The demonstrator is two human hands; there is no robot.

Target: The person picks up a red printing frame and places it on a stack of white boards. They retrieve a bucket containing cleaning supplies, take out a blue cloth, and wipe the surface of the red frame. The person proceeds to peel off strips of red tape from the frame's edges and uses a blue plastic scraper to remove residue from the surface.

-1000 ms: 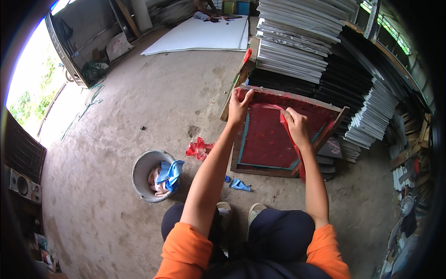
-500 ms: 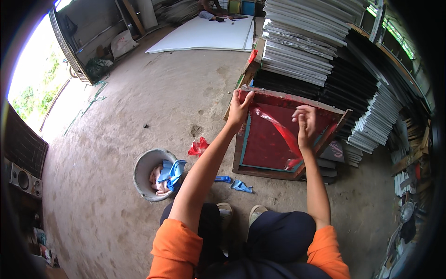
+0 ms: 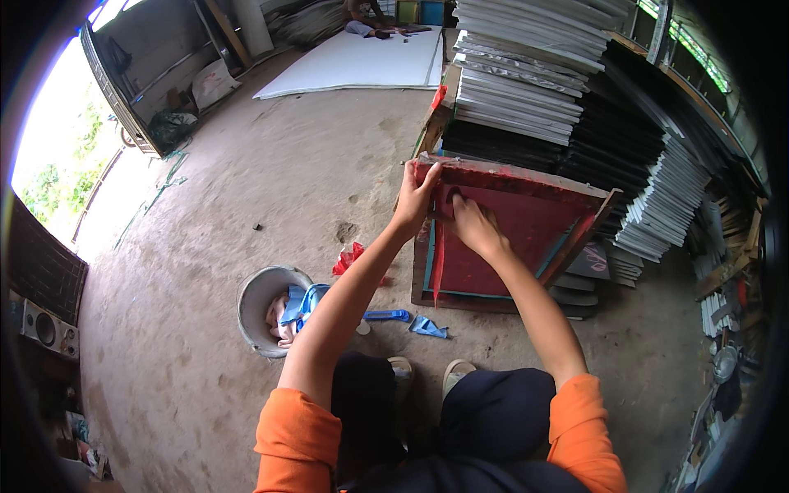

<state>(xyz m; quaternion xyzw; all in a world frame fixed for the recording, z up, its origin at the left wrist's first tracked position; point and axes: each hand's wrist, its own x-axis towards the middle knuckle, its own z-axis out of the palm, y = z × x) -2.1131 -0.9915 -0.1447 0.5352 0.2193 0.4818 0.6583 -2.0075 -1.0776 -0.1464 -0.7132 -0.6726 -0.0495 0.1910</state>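
A wooden screen-printing frame (image 3: 526, 171) with dark red mesh stands tilted up in front of me. My left hand (image 3: 417, 197) grips its upper left corner, thumb over the top edge. Inside that corner, my right hand (image 3: 477, 226) is closed, fingers bent against the mesh. A glossy strip of red tape (image 3: 438, 267) hangs from the right hand's fingertips down the frame's left inner side. The fingertips are partly hidden, so the exact hold on the tape is hard to see. Teal edging shows along the mesh's lower and right sides.
On the concrete floor stands a grey bucket (image 3: 245, 308) holding blue and pinkish cloths. Nearby lie a blue cutter knife (image 3: 386, 315), a blue scrap (image 3: 429, 327) and crumpled red tape (image 3: 348, 259). Tall stacks of white boards (image 3: 526, 90) rise behind. Another person (image 3: 366, 20) sits on a white sheet.
My right hand has moved left across the mesh to the upper left corner. The red strip, earlier slanting across the mesh, now hangs down the left side. My left hand keeps its grip.
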